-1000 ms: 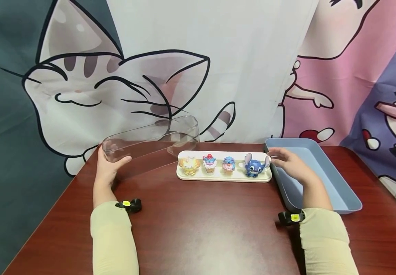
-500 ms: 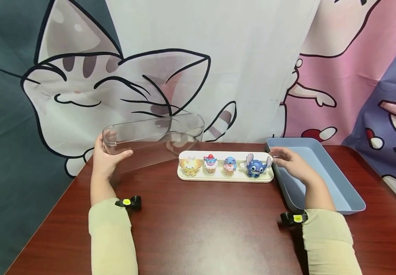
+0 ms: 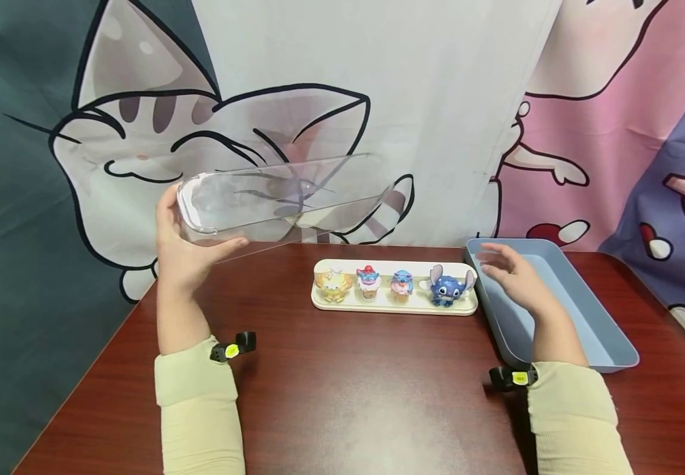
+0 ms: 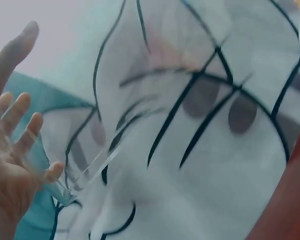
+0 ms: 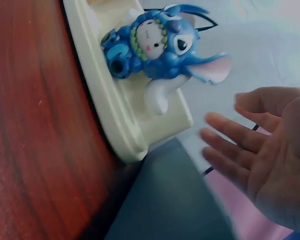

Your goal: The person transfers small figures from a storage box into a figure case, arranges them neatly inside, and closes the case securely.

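My left hand (image 3: 182, 260) grips one end of a long clear plastic cover (image 3: 283, 204), raised above the table's left side and slanting up to the right. In the left wrist view the fingers (image 4: 27, 117) show through its transparent end. A cream oblong tray (image 3: 390, 309) carries a row of small figures: a yellow one (image 3: 334, 287), two cupcake-shaped ones and, at the right end, a blue big-eared figure (image 3: 446, 289). My right hand (image 3: 517, 277) hovers just right of that tray with fingers loosely spread, holding nothing; the right wrist view shows a gap between fingertips and blue figure (image 5: 150, 47).
A blue-grey rectangular tray (image 3: 574, 316) stands on the right, partly behind the right forearm. The brown table (image 3: 366, 389) reaches back to a cartoon-printed cloth (image 3: 437, 119).
The left hand has lifted the clear cover higher and its far end has swung up and right. The right hand has drawn slightly away from the cream tray's right end.
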`<action>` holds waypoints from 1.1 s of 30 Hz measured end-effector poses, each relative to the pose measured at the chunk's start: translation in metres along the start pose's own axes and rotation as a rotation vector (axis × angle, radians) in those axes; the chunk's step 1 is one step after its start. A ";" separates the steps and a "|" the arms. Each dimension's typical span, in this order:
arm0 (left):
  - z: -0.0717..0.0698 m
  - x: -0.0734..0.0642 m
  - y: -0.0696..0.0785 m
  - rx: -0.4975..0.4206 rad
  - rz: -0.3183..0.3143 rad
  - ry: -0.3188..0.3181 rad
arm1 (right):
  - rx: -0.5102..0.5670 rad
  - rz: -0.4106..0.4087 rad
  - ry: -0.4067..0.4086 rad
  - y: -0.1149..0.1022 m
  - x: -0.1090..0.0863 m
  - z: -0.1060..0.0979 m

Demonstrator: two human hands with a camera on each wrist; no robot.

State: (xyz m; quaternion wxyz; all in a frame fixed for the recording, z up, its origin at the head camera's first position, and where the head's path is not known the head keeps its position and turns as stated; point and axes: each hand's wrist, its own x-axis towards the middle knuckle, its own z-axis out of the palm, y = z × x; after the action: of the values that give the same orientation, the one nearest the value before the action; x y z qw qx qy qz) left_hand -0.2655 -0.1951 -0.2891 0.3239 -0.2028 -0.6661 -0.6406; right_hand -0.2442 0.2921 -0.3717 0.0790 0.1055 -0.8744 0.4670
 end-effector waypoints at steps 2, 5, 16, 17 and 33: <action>0.010 0.001 0.000 -0.117 0.029 0.016 | 0.010 -0.041 0.099 -0.008 0.001 0.001; 0.028 0.003 -0.006 -0.262 0.050 0.006 | 0.054 -0.059 0.216 -0.024 0.001 0.001; 0.087 -0.010 -0.008 -0.489 0.032 -0.185 | 0.907 -0.519 0.208 -0.083 -0.008 0.003; 0.091 -0.012 -0.007 -0.495 0.042 -0.201 | 0.942 -0.535 0.198 -0.086 -0.008 0.003; 0.106 -0.016 -0.008 0.241 -0.359 -0.425 | 0.858 -0.240 0.615 -0.075 0.020 0.017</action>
State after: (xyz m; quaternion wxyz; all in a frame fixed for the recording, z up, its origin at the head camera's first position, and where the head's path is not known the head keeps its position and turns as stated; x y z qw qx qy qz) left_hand -0.2782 -0.0894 -0.3026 0.0805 -0.1716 -0.8153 -0.5471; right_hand -0.2451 0.2350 -0.3165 0.3338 0.0856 -0.5236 0.7792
